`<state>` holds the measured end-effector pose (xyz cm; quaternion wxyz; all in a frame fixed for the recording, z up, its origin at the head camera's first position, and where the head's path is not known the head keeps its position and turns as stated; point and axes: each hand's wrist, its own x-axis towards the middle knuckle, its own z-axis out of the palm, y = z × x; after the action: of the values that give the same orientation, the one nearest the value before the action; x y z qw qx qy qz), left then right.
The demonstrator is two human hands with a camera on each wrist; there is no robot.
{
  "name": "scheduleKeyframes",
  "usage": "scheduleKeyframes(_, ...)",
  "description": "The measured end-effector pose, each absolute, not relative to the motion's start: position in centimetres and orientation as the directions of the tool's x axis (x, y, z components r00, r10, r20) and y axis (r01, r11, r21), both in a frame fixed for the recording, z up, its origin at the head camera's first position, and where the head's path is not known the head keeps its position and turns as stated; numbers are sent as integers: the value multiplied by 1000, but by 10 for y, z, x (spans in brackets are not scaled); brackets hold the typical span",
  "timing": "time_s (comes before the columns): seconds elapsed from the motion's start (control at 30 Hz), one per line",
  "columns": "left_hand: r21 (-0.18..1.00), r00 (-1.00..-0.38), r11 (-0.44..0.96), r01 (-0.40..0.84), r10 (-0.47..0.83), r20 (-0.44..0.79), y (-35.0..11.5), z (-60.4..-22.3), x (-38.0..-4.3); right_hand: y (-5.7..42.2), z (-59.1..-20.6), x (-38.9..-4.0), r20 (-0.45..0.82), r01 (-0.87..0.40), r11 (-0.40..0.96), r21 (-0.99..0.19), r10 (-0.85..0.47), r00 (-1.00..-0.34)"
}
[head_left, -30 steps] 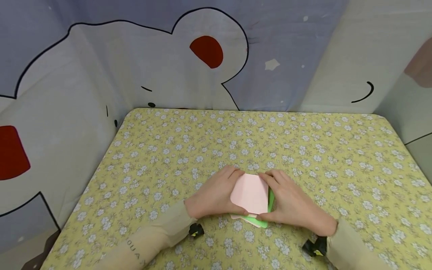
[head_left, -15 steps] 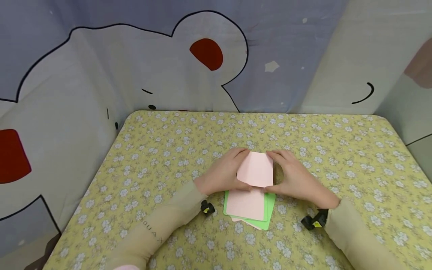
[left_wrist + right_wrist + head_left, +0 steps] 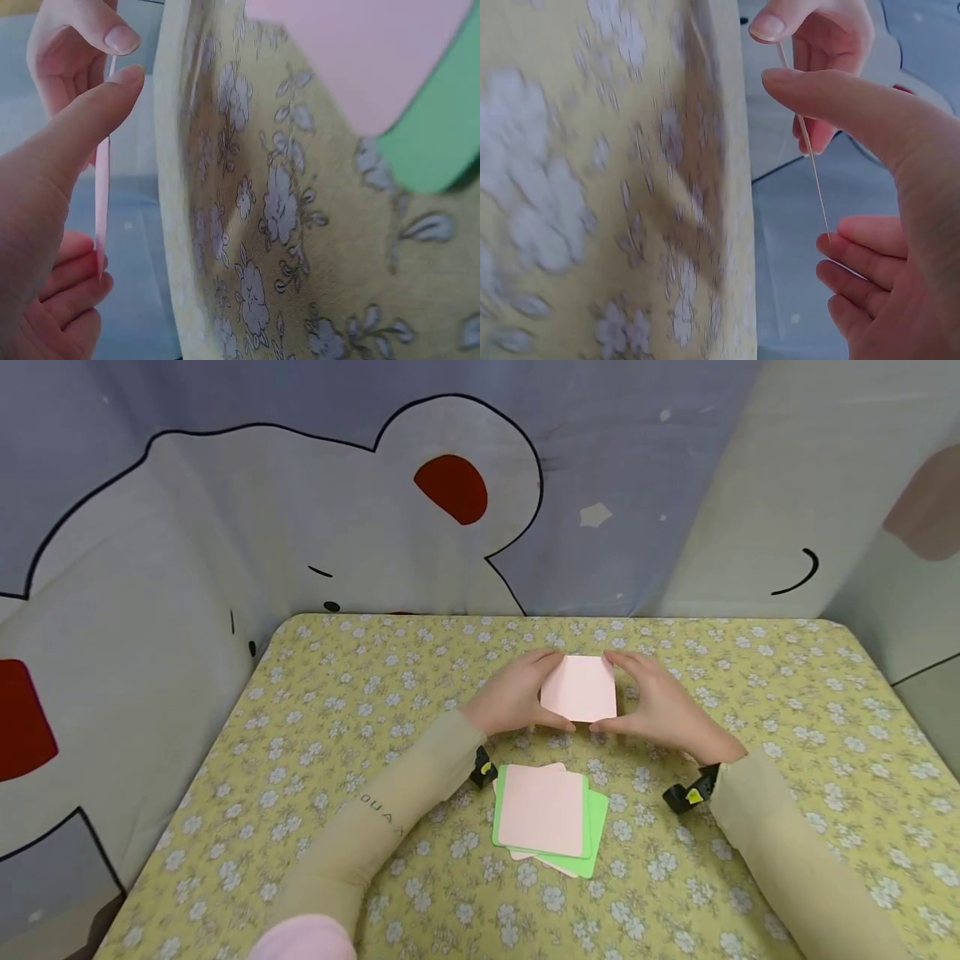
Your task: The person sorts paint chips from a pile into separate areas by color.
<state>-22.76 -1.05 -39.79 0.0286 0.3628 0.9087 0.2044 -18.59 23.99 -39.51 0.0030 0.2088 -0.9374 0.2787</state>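
Note:
Both hands hold one pink square card [image 3: 578, 688] between them, raised above the table toward its far side. My left hand [image 3: 517, 696] grips its left edge, thumb at the near corner and fingers at the far one. On the opposite edge my right hand [image 3: 660, 706] pinches it the same way. Edge-on in the wrist views, the card [image 3: 814, 169] looks thin, and the two thumbs come close together along its near edge. Nearer the body lies a loose pile of pink and green cards [image 3: 543, 810], fanned unevenly, with a pink face on top.
A table [image 3: 337, 718] covered in yellow floral cloth spreads under the hands. Behind it and to the left hangs a printed curtain [image 3: 600, 460] with cartoon shapes. Dark wrist mounts [image 3: 690, 793] sit below each hand.
Both hands have lifted the pink card off the pile and carried it away from the body, toward the far side. The pile beneath is now uncovered.

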Motion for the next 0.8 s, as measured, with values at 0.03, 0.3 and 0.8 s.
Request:
scheduleKeyframes(0.03,392,-737,656,645,669,94,-8,-399,-231,241,-396,-190,121,-388,760,-521,-385,-915)
scheduleKeyframes(0.3,402,-757,678,616,650,65,7,-411,-253,249,-408,-212,61,-317,774,-548,-341,-938)
scheduleKeyframes(0.8,387,-784,743,546,616,-76,19,-427,-261,253,-428,-229,-48,-259,761,-594,-356,-933)
